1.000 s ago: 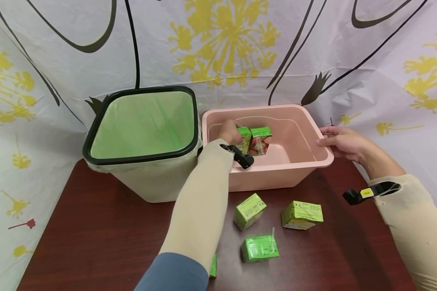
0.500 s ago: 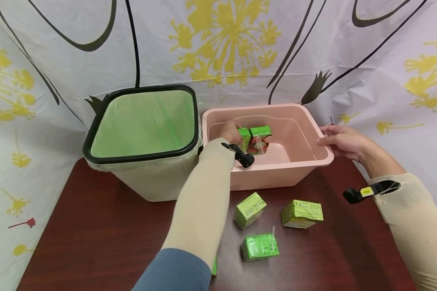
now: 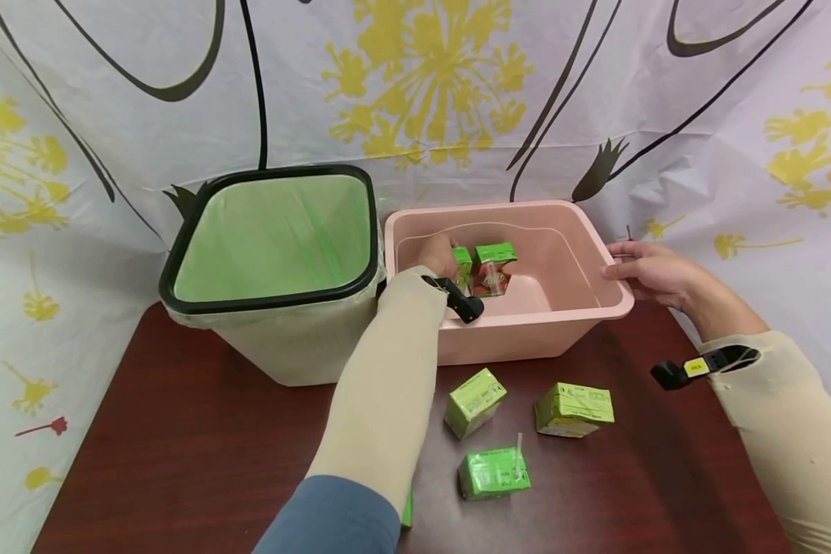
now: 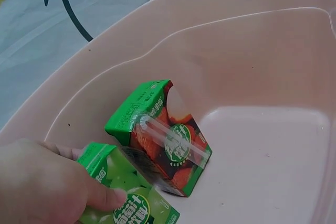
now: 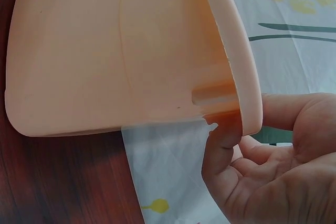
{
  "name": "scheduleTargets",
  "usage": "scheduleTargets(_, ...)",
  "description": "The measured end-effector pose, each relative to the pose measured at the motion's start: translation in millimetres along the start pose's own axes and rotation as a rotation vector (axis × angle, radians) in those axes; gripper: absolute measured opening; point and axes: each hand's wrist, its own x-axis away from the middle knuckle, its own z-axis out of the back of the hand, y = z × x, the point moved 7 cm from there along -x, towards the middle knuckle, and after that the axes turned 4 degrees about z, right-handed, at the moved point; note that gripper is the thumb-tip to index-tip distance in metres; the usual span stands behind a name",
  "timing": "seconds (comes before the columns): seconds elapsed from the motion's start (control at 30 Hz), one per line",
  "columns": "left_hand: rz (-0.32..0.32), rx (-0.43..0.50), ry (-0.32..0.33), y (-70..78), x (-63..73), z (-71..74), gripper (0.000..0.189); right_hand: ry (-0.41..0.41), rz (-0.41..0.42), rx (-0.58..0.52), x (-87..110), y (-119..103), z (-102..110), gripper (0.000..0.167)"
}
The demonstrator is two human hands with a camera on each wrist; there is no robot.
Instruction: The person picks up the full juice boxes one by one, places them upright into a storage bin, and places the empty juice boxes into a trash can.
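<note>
The person's left hand point(image 4: 47, 187) is reaching into the pink tub point(image 3: 505, 338) and is clamping a green juice box point(image 4: 139, 203), its thumb pressing on the printed front. That box is sitting inside the tub, toward the left end. Just beside it, a red-fronted juice box point(image 4: 178, 150) is standing in the tub, with a clear-wrapped straw point(image 4: 170, 137) lying slantwise across its front; whether the two are touching is hard to tell. The right hand point(image 3: 654, 273) is gripping the tub's right end, fingers and thumb closing round the rim.

To the left, a black-rimmed bin point(image 3: 284, 346) is standing close to the tub on the dark red bench point(image 3: 180, 446). In front of the tub, a tilted box point(image 3: 475, 403), a yellow-green box point(image 3: 573, 409) and a bright green box point(image 3: 494, 471) are resting apart on the bench, while the left sleeve point(image 3: 381, 385) is mostly hiding another green box point(image 3: 407, 509). Behind everything, a flowered sheet point(image 3: 145, 138) is hanging.
</note>
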Motion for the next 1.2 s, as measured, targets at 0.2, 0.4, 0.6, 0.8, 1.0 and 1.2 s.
scheduleTargets(0.2,0.000,-0.044,-0.004,-0.6,-1.9,-2.7,0.059,0.003,0.011,0.003,1.1,2,3,0.030)
scheduleTargets(0.4,-0.018,-0.056,-0.025,-0.5,-0.6,-5.1,0.055,0.014,0.019,-0.023,3.5,5,6,0.021)
scheduleTargets(0.6,-0.019,-0.101,-0.023,1.1,7.2,3.5,0.029,0.010,0.023,-0.014,-0.3,2,1,0.024)
scheduleTargets(0.8,-0.016,-0.166,-0.058,9.9,20.9,9.7,0.017,0.007,0.015,-0.032,-1.3,2,1,0.024)
scheduleTargets(1.0,-0.029,-0.278,-0.004,32.8,30.4,16.6,0.020,0.000,0.023,-0.084,-2.6,5,4,0.022)
scheduleTargets(1.2,-0.020,-0.339,0.070,57.1,36.2,26.0,0.034,-0.036,0.049,-0.181,-4.0,7,4,0.026)
